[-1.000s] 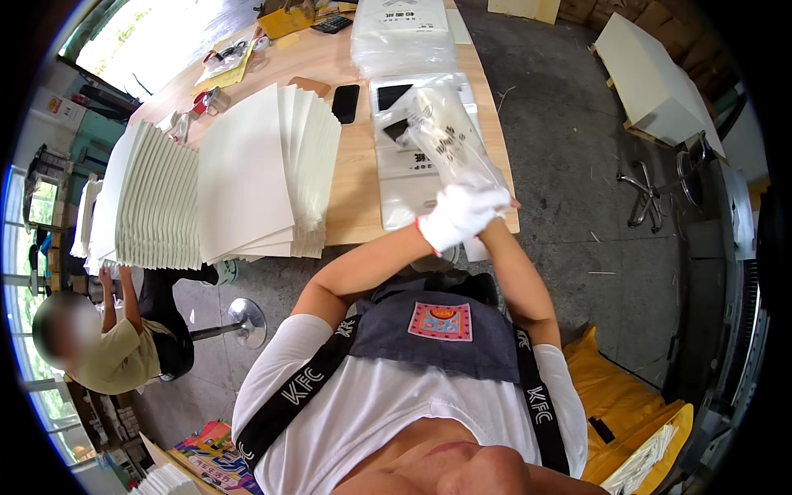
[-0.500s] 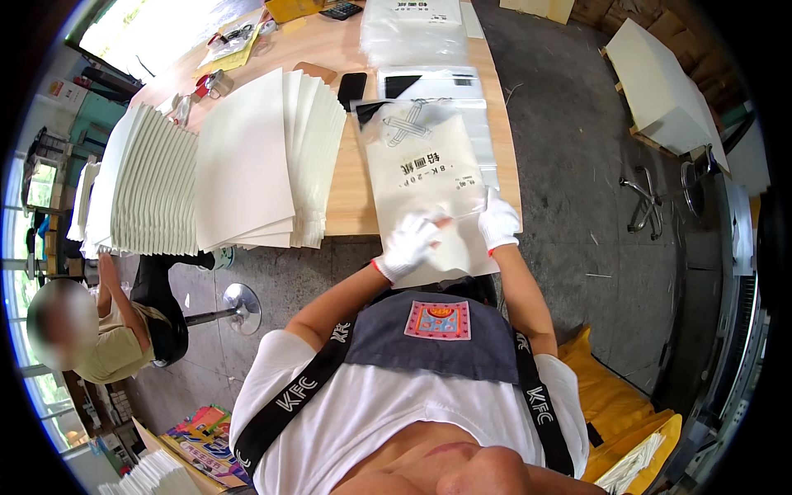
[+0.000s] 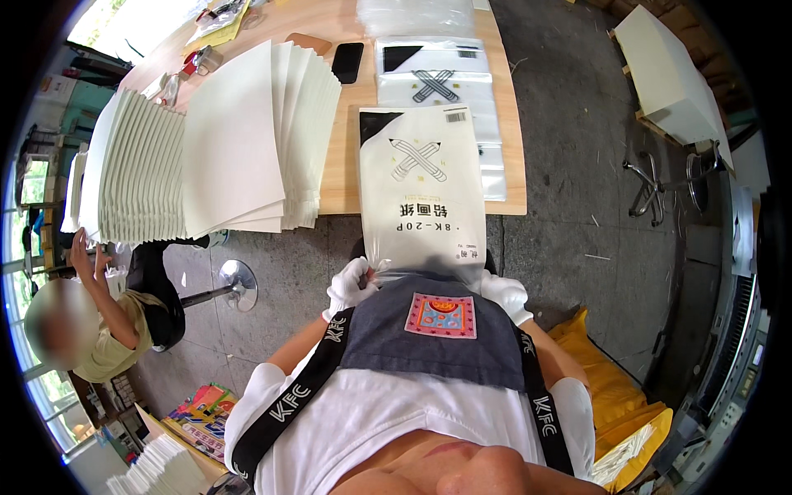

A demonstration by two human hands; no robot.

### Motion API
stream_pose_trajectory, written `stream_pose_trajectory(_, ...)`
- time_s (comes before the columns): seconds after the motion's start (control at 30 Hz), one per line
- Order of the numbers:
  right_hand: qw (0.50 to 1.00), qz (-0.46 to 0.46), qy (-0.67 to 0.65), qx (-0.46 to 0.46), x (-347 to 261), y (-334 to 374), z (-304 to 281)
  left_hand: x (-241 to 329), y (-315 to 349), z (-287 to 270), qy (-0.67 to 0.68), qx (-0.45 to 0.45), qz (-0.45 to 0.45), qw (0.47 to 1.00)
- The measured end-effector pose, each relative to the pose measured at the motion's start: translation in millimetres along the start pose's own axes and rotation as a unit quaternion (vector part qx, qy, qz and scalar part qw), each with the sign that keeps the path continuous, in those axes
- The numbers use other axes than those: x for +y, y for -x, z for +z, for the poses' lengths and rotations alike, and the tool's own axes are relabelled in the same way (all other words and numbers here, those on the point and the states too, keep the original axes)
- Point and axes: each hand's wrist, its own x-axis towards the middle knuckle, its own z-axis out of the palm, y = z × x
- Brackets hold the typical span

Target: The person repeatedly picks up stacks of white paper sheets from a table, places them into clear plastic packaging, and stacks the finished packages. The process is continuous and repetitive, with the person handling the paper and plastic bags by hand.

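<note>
A clear printed plastic bag [image 3: 422, 194] with a stack of white paper in it reaches from the table edge to my apron, printed with crossed pencils. My white-gloved left hand [image 3: 353, 285] is closed on the bag's near left corner. At the near right corner my gloved right hand [image 3: 505, 297] is closed on the bag too; its fingertips are partly hidden. More flat plastic bags [image 3: 492, 132] lie on the table just beyond, their far part showing the same print.
Fanned stacks of white paper [image 3: 235, 140] cover the table's left side. A black phone [image 3: 347, 63] lies behind them. Another person [image 3: 124, 326] sits at the left, hands at the paper. A wheeled chair base [image 3: 656, 188] and a white-topped stack [image 3: 670, 74] stand at the right.
The bag has come toward my body, and the paper now sits straight inside it. Both hands have moved down to its near corners. My view has shifted slightly.
</note>
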Motion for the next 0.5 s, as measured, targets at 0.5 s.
stream_pose_trajectory(0.5, 0.930, 0.181, -0.319, -0.034, 79, -98, 9, -33, -106, 18, 0.108, 0.126, -0.013, 0.986)
